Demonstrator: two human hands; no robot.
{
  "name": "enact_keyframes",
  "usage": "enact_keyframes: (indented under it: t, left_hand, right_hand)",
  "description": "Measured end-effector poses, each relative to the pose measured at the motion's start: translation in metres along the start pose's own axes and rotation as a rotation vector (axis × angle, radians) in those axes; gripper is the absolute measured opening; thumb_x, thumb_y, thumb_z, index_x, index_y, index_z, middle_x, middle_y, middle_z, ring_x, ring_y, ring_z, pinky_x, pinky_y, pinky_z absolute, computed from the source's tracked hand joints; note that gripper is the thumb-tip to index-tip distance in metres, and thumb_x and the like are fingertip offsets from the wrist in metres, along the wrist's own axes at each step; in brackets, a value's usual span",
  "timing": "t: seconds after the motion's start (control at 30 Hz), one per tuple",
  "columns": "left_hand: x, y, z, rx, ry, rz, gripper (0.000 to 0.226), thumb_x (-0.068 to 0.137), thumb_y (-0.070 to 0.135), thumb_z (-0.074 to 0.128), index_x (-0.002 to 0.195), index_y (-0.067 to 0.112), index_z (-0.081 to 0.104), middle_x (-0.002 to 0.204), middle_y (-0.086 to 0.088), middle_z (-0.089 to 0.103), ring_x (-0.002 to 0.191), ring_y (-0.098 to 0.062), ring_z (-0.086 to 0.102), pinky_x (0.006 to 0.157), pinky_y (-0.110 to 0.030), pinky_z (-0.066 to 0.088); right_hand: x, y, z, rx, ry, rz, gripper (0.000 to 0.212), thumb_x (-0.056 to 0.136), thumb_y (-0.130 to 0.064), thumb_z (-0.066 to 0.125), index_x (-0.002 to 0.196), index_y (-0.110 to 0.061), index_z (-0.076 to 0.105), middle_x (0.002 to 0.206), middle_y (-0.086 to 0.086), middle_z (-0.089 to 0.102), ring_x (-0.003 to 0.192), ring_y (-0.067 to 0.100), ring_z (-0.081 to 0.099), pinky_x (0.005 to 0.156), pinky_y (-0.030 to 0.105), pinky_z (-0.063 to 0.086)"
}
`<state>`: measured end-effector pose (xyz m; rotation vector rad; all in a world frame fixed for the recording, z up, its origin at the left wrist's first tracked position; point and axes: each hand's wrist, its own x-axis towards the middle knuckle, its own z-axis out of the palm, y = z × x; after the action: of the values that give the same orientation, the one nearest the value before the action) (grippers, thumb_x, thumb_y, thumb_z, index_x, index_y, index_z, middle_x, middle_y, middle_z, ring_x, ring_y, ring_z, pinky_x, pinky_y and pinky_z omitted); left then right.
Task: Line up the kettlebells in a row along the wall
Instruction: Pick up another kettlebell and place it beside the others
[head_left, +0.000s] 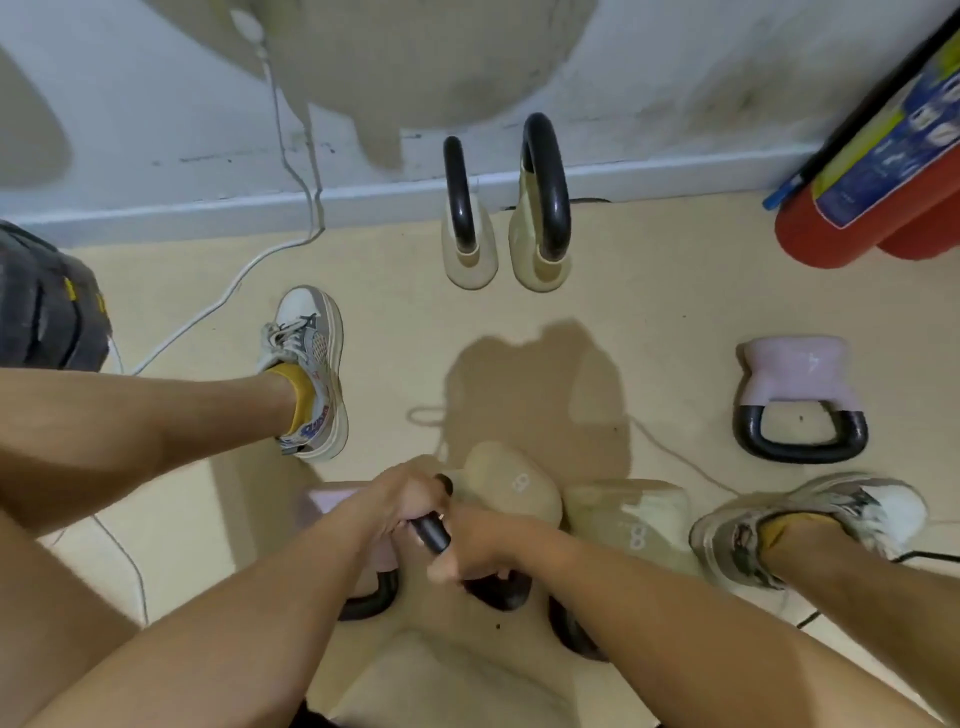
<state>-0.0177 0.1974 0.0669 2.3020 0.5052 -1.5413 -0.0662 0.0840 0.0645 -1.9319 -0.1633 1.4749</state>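
Note:
Two beige kettlebells with black handles stand upright side by side at the wall: a smaller kettlebell (469, 249) on the left and a larger kettlebell (540, 244) on the right. A pink kettlebell (797, 376) lies on its side at the right. Near my feet, my left hand (402, 504) and my right hand (480, 543) both grip the black handle (431, 532) of a beige kettlebell marked 8 (511, 488). Another beige kettlebell marked 8 (631, 519) lies just right of it. A second pink kettlebell (332, 501) is partly hidden under my left arm.
A red fire extinguisher (852, 208) leans at the wall on the right. A dark weight plate stack (47, 306) sits at the left. A white cable (228, 291) runs down the wall and across the floor. My shoes (309, 364) (810, 525) flank the near kettlebells.

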Motion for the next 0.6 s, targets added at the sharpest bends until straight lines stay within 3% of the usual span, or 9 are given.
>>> enact_keyframes:
  t: [0.07,0.13,0.23,0.33,0.4,0.47,0.53,0.6]
  left_hand:
    - [-0.004,0.015,-0.006,-0.064,0.011,-0.045,0.025,0.085,0.019,0.046,0.061,0.012,0.046,0.049,-0.004,0.041,0.035,-0.014,0.031,0.037,-0.015,0.021]
    - [-0.009,0.017,-0.011,-0.096,-0.064,-0.115,0.029,0.084,0.03,0.041,0.058,0.016,0.042,0.044,0.0,0.039,0.032,-0.013,0.025,0.042,-0.018,0.017]
    - [-0.022,0.005,-0.02,-0.01,-0.161,-0.091,0.029,0.09,0.023,0.036,0.064,0.012,0.045,0.043,-0.001,0.044,0.035,-0.012,0.029,0.04,-0.018,0.02]
    - [-0.029,0.009,-0.026,0.185,0.07,0.068,0.029,0.089,0.011,0.039,0.062,0.008,0.049,0.056,-0.009,0.053,0.045,-0.019,0.047,0.045,-0.02,0.037]
    - [-0.024,0.016,-0.025,0.112,0.276,0.214,0.024,0.087,0.02,0.044,0.065,0.015,0.052,0.07,-0.006,0.059,0.065,-0.022,0.056,0.057,-0.025,0.04]
    - [-0.024,0.022,-0.017,-0.03,0.351,0.331,0.02,0.089,0.022,0.044,0.071,0.02,0.053,0.078,0.0,0.059,0.072,-0.018,0.055,0.057,-0.023,0.038]
    - [-0.023,0.026,-0.001,-0.091,0.252,0.415,0.026,0.092,0.026,0.042,0.072,0.019,0.057,0.08,-0.002,0.063,0.073,-0.019,0.056,0.063,-0.026,0.043]
    - [-0.026,0.025,0.012,-0.117,0.128,0.42,0.039,0.094,0.037,0.037,0.07,0.019,0.062,0.073,-0.002,0.067,0.069,-0.019,0.059,0.072,-0.031,0.047]
  right_hand:
    - [-0.011,0.004,-0.027,-0.005,0.107,0.004,0.01,0.08,-0.019,0.06,0.087,-0.015,0.054,0.075,0.006,0.061,0.068,0.026,0.062,0.058,0.031,0.052]
    - [-0.017,0.008,-0.047,-0.184,0.178,0.0,0.007,0.082,-0.02,0.056,0.076,-0.019,0.053,0.07,0.004,0.059,0.066,0.028,0.063,0.058,0.033,0.052]
    - [-0.013,0.001,-0.056,-0.571,0.187,-0.038,0.009,0.083,-0.021,0.057,0.089,-0.018,0.063,0.078,0.003,0.062,0.071,0.025,0.06,0.068,0.035,0.052]
    - [-0.007,-0.012,-0.059,-0.707,0.237,-0.077,0.008,0.082,-0.017,0.058,0.089,-0.016,0.061,0.073,0.0,0.057,0.07,0.024,0.057,0.069,0.035,0.052]
    - [-0.009,-0.016,-0.066,-0.737,0.288,-0.095,0.004,0.082,-0.019,0.058,0.08,-0.018,0.055,0.066,-0.003,0.048,0.071,0.023,0.056,0.066,0.033,0.048]
    - [-0.013,-0.015,-0.077,-0.74,0.305,-0.047,0.018,0.078,-0.028,0.065,0.071,-0.02,0.051,0.064,-0.005,0.047,0.073,0.022,0.056,0.066,0.032,0.043]
    - [-0.019,-0.007,-0.084,-0.745,0.295,0.003,0.023,0.072,-0.039,0.071,0.078,-0.02,0.06,0.071,-0.005,0.055,0.081,0.022,0.059,0.069,0.032,0.042]
    - [-0.022,0.009,-0.087,-0.669,0.311,0.033,0.023,0.073,-0.035,0.07,0.092,-0.022,0.068,0.087,-0.002,0.062,0.085,0.022,0.059,0.07,0.033,0.049]
